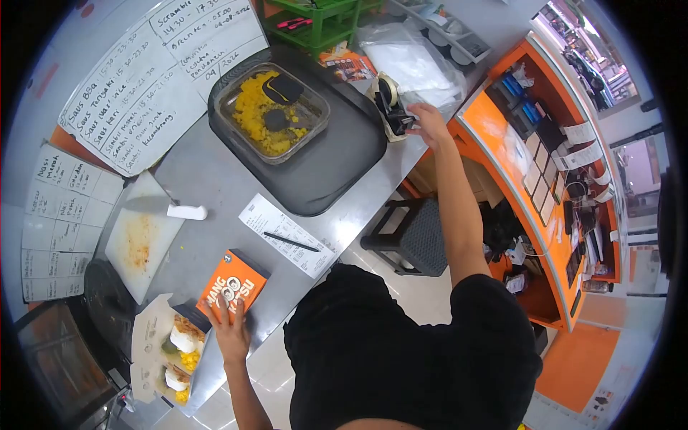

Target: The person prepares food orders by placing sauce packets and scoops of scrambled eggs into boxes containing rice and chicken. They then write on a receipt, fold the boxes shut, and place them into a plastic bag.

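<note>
My left hand [231, 333] lies with its fingers spread on the lower edge of an orange printed box [240, 276] on the steel table. Just left of it, an open paper box [150, 351] holds yellow and white food with browned pieces. At the table's far right edge, my right hand [428, 123] reaches to a tape dispenser [390, 107]; its fingers are bent at the dispenser's right side, and what they grip is too small to make out. A printed receipt [269, 222] with a black pen [290, 241] lies between my hands.
A black tray [308, 193] carries a clear container [320, 115] of yellow food. A cutting board [136, 247] and white-handled knife [188, 212] are at the left. Plastic bags [412, 57] and green racks [322, 27] stand behind. A dark stool [412, 240] is beyond the table's edge.
</note>
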Motion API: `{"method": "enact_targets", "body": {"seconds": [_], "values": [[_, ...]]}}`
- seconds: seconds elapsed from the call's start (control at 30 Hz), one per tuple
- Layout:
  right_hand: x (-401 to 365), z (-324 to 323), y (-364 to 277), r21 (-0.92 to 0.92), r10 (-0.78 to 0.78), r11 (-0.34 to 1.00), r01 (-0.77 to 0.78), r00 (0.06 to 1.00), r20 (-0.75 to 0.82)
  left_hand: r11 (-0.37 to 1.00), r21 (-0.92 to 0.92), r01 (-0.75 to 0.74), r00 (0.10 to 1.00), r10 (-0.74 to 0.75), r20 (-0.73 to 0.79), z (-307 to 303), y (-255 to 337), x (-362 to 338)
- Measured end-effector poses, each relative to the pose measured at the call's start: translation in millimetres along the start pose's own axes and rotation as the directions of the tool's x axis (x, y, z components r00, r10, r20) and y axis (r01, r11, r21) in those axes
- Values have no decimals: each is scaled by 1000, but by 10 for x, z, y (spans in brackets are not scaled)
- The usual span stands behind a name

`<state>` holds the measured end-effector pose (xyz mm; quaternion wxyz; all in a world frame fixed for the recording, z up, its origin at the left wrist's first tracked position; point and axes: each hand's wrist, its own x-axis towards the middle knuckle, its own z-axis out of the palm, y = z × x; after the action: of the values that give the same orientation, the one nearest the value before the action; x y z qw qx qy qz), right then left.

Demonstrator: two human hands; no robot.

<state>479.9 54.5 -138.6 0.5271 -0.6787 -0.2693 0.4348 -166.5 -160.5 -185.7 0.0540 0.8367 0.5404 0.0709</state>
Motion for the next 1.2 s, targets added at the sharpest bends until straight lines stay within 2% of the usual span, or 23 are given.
{"method": "enact_targets", "body": {"seconds": [0.03, 0.1, 0.13, 0.2, 0.23, 0.3, 0.4, 0.43, 0.47, 0.53, 0.57, 0.63, 0.7, 0.77, 0.8, 0.83, 0.87, 0.9, 0.93, 0.97, 1.1, 1.13, 1.2], "values": [[-53, -9, 84, 1, 1, 1000, -1, 1000, 3, 1000, 16, -8, 1000, 8, -10, 7, -7, -6], [-123, -59, 358, 278, -137, 949, 151, 988, -71, 999, 30, -19, 1000, 19, -19, 10, -11, -4], [-147, -67, 519, 278, -138, 948, 152, 988, -70, 999, 32, -22, 1000, 22, -21, 15, -12, -8], [-143, -43, 835, 265, -286, 912, 312, 949, -134, 999, 36, -16, 1000, 16, -20, 24, -13, 0], [-90, -45, 935, 266, -280, 914, 306, 951, -129, 999, 41, -19, 1000, 20, -24, 33, -15, -7], [-14, -37, 1093, 128, -436, 880, 457, 885, -163, 999, 47, -17, 1000, 18, -20, 34, -15, -8], [208, -240, 1256, -17, -504, 863, 505, 857, -107, 1000, 20, -10, 1000, 10, -4, 27, -15, -9], [292, -363, 1283, -368, -617, 748, 553, 783, -76, 1000, 12, -22, 1000, 22, -20, 35, -25, 0], [165, -347, 1172, -564, -653, 646, 515, 755, -58, 999, 33, -33, 998, 35, -42, 40, -34, 12], [-149, -214, 922, -682, -598, 644, 346, 784, -166, 1000, 19, 7, 1000, -6, -27, 30, -22, 8], [-135, -254, 1028, -598, -742, 607, 524, 642, -191, 1000, -20, -1, 999, 0, -39, 35, -35, 12], [-434, -105, 954, -625, -691, 675, 392, 634, -348, 1000, -11, -24, 998, 24, -64, 80, -87, -37], [-1218, 454, 703, -425, -670, 731, 534, 682, -294, 996, 90, 9, 996, 0, -93, 20, -6, -33], [-2007, 985, 708, -378, -609, 755, 536, 787, -98, 995, 95, 23, 989, -9, -148, -11, 50, -12], [-2434, 1336, 737, -232, -453, 869, 437, 891, -17, 996, 88, 23, 988, -10, -151, 20, 62, -22], [-2776, 1569, 817, -239, -382, 875, 420, 904, 191, 999, 39, 7, 982, 1, -189, 51, 75, -30], [-3038, 1738, 991, -217, -288, 894, 392, 874, 392, 1000, -8, -15, 973, 13, -232, 80, 75, -18], [-3260, 1987, 1065, -163, -326, 869, 468, 787, 524, 1000, -16, -23, 971, 18, -239, 106, 67, 5], [-3448, 2189, 1170, -180, -222, 903, 389, 784, 579, 997, -52, -54, 949, 35, -313, 126, 61, 17], [-3598, 2370, 1280, -133, -62, 974, 185, 778, 626, 992, -87, -86, 922, 46, -385, 141, 56, 25], [-3902, 2845, 1359, -113, 8, 991, 70, 818, 575, 982, -136, -129, 884, 52, -464, 190, 19, 44], [-3845, 2838, 1525, -190, -12, 970, 152, 809, 588, 980, -146, -136, 880, 52, -472, 207, 9, 50], [-3886, 2984, 1425, -133, -12, 987, 95, 856, 517, 965, -225, -132, 864, 1, -503, 227, 14, 55]]}}
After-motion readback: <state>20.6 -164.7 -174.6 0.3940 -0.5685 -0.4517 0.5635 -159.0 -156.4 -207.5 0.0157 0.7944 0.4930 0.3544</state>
